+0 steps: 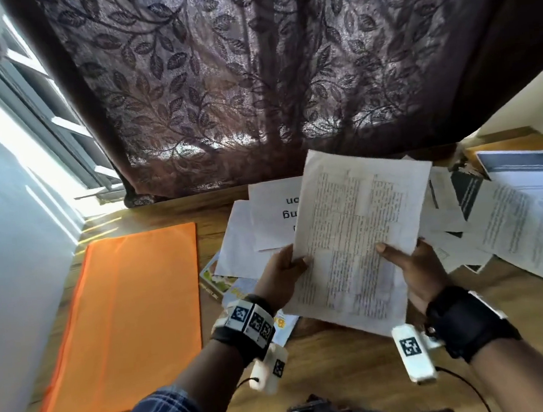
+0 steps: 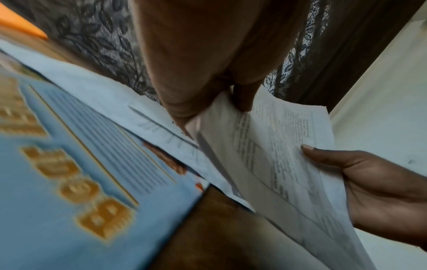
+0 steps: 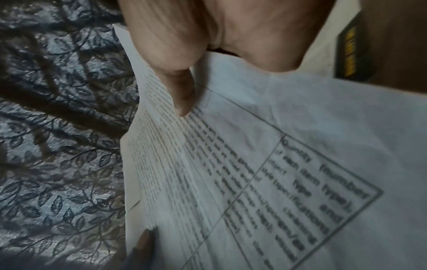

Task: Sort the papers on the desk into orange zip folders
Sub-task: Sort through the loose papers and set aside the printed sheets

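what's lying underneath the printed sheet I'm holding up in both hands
Under the printed sheet, held by the left hand and right hand, lie a large-lettered white page, more loose papers and a blue leaflet on the desk. What lies directly beneath is covered.

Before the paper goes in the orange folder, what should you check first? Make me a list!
1. Left hand holds the printed sheet: ok.
2. Right hand holds it too: ok.
3. Sheet lifted off the paper pile: ok.
4. Orange folder lies flat on the desk, nothing on top: ok.
5. Folder zip open: cannot tell.
6. Just one sheet held: not ok, the wrist views show several layers.
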